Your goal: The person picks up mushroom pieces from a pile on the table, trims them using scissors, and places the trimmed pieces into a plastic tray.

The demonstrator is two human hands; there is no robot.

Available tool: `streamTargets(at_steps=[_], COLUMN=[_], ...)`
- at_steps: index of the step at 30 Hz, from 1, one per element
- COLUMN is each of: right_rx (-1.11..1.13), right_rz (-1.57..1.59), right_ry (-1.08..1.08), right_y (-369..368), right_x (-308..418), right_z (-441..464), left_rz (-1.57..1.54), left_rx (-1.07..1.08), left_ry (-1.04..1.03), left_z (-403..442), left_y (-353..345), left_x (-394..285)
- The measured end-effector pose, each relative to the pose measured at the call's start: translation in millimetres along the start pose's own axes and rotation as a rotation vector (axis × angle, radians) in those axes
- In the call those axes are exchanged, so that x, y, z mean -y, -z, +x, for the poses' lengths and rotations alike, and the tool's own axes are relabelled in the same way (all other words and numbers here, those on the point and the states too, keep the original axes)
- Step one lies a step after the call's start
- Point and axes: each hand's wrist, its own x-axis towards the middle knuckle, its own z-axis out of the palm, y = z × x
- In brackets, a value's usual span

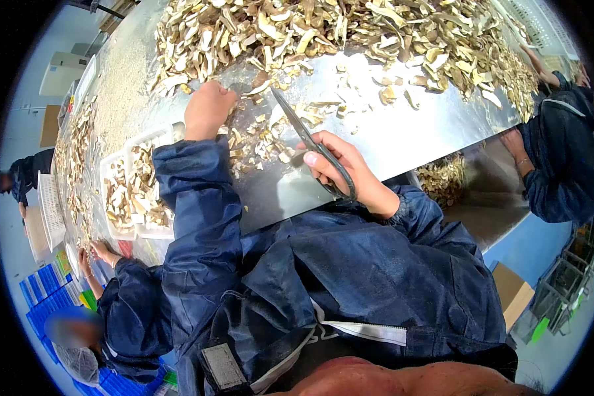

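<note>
My right hand [346, 165] is closed around the dark handles of a pair of scissors [294, 119], whose blades point up and away across the metal table. My left hand [208, 110] is curled shut near the edge of the mushroom heap. Whatever its fingers hold, if anything, is hidden. Small cut mushroom bits [268, 140] lie scattered between my two hands. Beyond them spreads a large heap of dried mushroom slices [257, 33]. Beside my left sleeve, a white plastic tray [104, 173] with mushroom pieces in it sits on the table.
The shiny metal table [402, 135] ends close to my body. Below its edge at right is a bin of mushroom pieces [442, 181]. Co-workers in dark jackets stand at left [135, 310] and right [564, 158]. A white basket [541, 26] is at the far right.
</note>
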Motion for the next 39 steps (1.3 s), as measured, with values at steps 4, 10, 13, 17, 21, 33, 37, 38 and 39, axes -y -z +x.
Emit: streamTargets(at_steps=[4, 10, 13, 17, 21, 33, 37, 38, 39], right_rx=[0.020, 0.023, 0.016, 0.045, 0.045, 0.073, 0.060, 0.054, 0.049], right_rz=[0.110, 0.212, 0.200, 0.170, 0.202, 0.272, 0.265, 0.271, 0.277], right_ry=[0.031, 0.027, 0.025, 0.032, 0.020, 0.014, 0.009, 0.013, 0.016], right_y=[0.5, 6.6, 8.2, 11.2, 12.6, 14.8, 14.8, 14.3, 14.0], right_x=[-1.4, -6.2, -5.8, -9.0, -9.2, -7.5, -8.4, -9.7, -10.0], right_z=[0.7, 3.8, 2.8, 3.3, 3.6, 5.3, 4.9, 4.5, 4.3], left_rz=[-0.284, -1.773, -1.573, -1.069, -0.194, -1.797, -1.936, -1.939, -1.985], left_rx=[-0.030, 0.332, 0.179, 0.260, 0.047, 0.373, 0.476, 0.435, 0.496], left_ry=[0.045, 0.171, 0.226, 0.017, -0.134, 0.096, 0.022, 0.079, 0.063], left_z=[-10.5, -13.7, -16.2, 17.9, 8.2, -28.8, -25.4, -24.6, -22.6], left_y=[6.7, 19.2, 25.6, 0.7, -2.6, 26.7, 16.9, 12.7, 9.1], left_x=[7.4, 14.3, -22.7, -25.5, -52.2, -9.2, -9.4, -10.7, -7.6])
